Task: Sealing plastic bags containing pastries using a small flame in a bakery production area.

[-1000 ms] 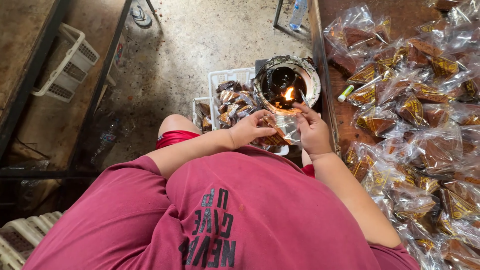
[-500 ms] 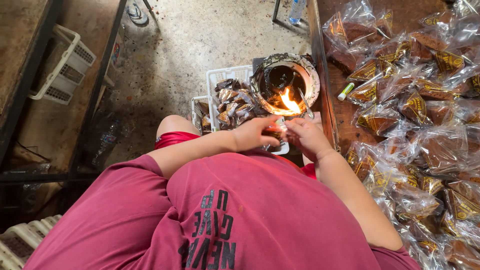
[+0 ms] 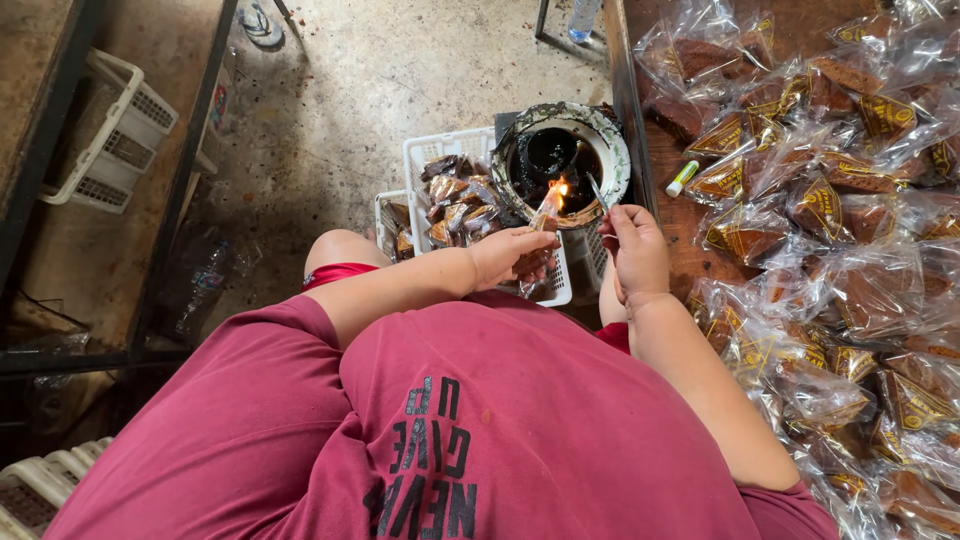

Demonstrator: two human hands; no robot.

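Flame [image 3: 561, 186] burned at the top of a small clear packet [image 3: 546, 210] held over the near rim of a round, soot-blackened pot [image 3: 612, 150]. The left hand [image 3: 510, 256] had its grip closed around the lower part of that packet, fingers curled under it. The right hand [image 3: 636, 250] was just beside it, its grip pinched together on a thin metal blade [image 3: 598, 192] that pointed up toward the flame. Below the pot, on the floor, stood a white plastic basket [image 3: 418, 160] filled with similar wrapped brown pieces. To the right, a wooden table [image 3: 662, 160] carried a heap of sealed clear bags [image 3: 820, 210] reaching from its far edge to its near edge, and a small white-and-green tube [image 3: 682, 178] lay near its left edge.
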